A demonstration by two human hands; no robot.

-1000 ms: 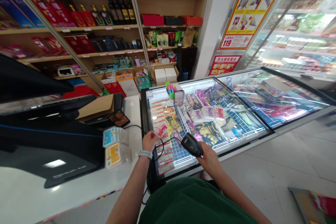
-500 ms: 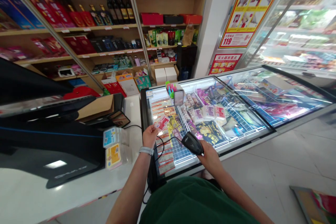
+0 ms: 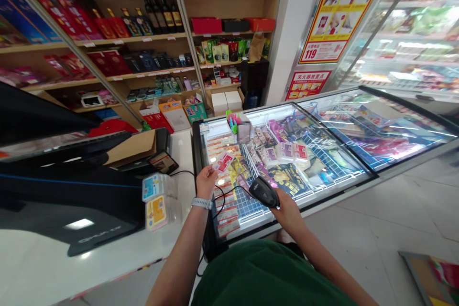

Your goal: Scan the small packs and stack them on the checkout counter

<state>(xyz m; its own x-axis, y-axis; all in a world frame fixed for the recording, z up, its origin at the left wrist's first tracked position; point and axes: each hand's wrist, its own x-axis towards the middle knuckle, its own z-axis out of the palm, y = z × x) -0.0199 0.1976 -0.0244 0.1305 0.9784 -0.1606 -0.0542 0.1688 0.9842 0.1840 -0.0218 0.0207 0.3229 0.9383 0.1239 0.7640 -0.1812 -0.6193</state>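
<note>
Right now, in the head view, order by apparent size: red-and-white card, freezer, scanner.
1. Freezer, by far
2. Scanner, in the right hand
3. Red-and-white card, in the left hand

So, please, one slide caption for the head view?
Left hand pinches a red-and-white card; right hand grips a corded barcode scanner above a glass-topped freezer.

Bright light glares off the freezer glass (image 3: 423,129) and black machine (image 3: 103,201); shelves (image 3: 412,36) at far right blur.
</note>
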